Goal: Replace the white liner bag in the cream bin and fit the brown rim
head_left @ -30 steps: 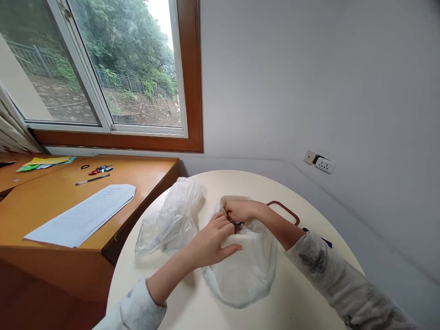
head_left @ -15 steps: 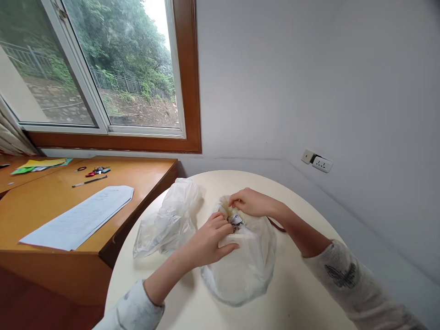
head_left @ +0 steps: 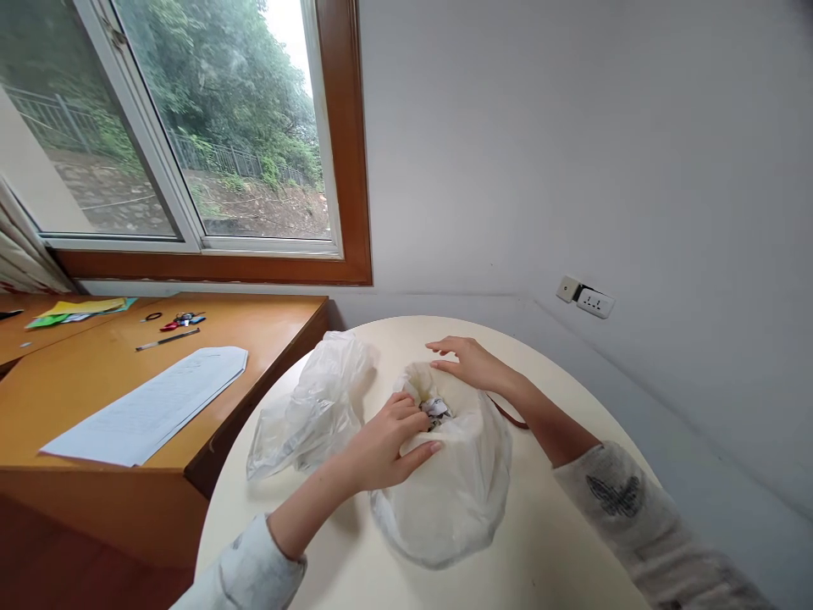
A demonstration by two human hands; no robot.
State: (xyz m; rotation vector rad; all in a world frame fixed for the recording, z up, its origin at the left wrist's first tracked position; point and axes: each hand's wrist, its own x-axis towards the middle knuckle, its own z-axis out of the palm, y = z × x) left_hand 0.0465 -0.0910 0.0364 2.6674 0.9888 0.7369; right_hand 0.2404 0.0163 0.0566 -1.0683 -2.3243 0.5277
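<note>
A whitish translucent plastic bag (head_left: 445, 500) spreads wide on the round table, its opening toward the far side. Crumpled paper scraps (head_left: 435, 410) show inside the opening. Whether a container stands under the plastic, I cannot tell. My left hand (head_left: 390, 445) is at the left edge of the opening, its fingers curled over the gathered rim and its thumb lying apart across the near side. Just above the far right rim hovers my right hand (head_left: 471, 364), open with fingers stretched to the left and nothing in them.
A second crumpled clear plastic bag (head_left: 318, 407) lies left on the round cream table (head_left: 559, 525). Behind the right wrist a thin brown strap (head_left: 506, 413) curves. The wooden desk (head_left: 279, 326) at left carries paper sheets (head_left: 158, 407), a pen (head_left: 168, 340) and small keys-like items (head_left: 184, 320).
My right hand has let go of the far rim, lifted slightly away and straightened its fingers. The left hand has stayed at the rim, and the opening shows more of the paper scraps.
</note>
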